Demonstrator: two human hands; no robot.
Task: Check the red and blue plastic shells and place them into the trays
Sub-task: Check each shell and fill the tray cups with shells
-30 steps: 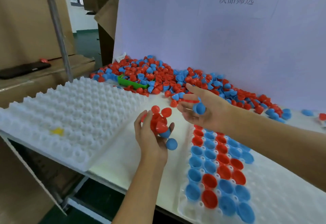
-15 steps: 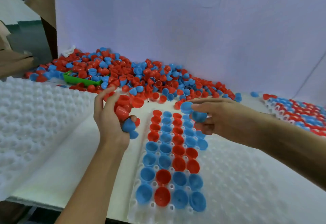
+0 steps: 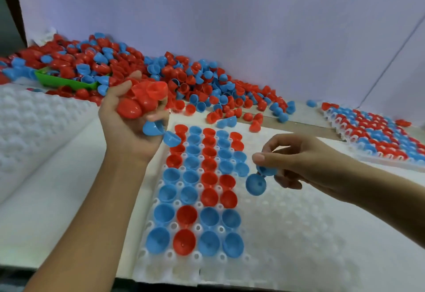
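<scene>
Head view, left to right. An empty white dimpled tray point(image 3: 34, 117) lies at far left on the table point(image 3: 76, 190), likely staged as the next one to fill. Behind it, a green scoop point(image 3: 62, 81) sits half buried in the loose pile of red and blue shells point(image 3: 188, 80) along the back wall, your supply.

Your left hand point(image 3: 128, 128) is cupped palm-up above the table, its grip closed around a clutch of red shells point(image 3: 140, 100), with two blue shells point(image 3: 161, 131) hanging at the lower fingers. It reads as a stock hand, held near the work so the other hand need not reach to the pile.

Below and right, the working tray point(image 3: 287, 234) has its left columns filled, shells sitting open side up, probably so the insides stay checkable; the right part is bare.

Your right hand point(image 3: 296, 165) hovers just over the first empty column, thumb and fingers pinched on a blue shell point(image 3: 266, 170), and a second blue shell point(image 3: 255, 184) dangles below it. I judge this one is going into the next free pocket.

Far right, a filled tray point(image 3: 377, 135) sits apart, seemingly done.
</scene>
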